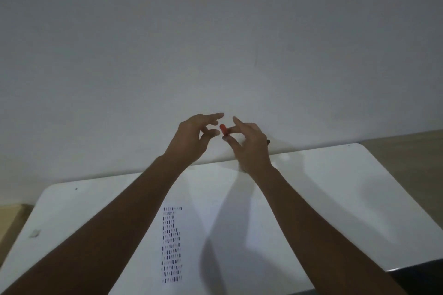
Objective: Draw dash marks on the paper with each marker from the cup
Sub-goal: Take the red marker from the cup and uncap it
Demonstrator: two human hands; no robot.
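Both hands are raised above the far edge of the table. My right hand (249,143) pinches a marker (224,130) whose red cap points left; its dark rear end sticks out past the hand at the right. My left hand (195,135) hovers just left of the red cap with fingers spread, thumb and forefinger close to the cap but apart from it. Below, a white sheet of paper (215,199) lies on the table with several rows of dark dash marks (171,244) in a column. No cup is visible.
The white table (335,175) has rounded corners and stands against a plain grey wall (215,31). A small grey scrap (35,233) lies near the left edge. Wooden floor shows at the far left and right.
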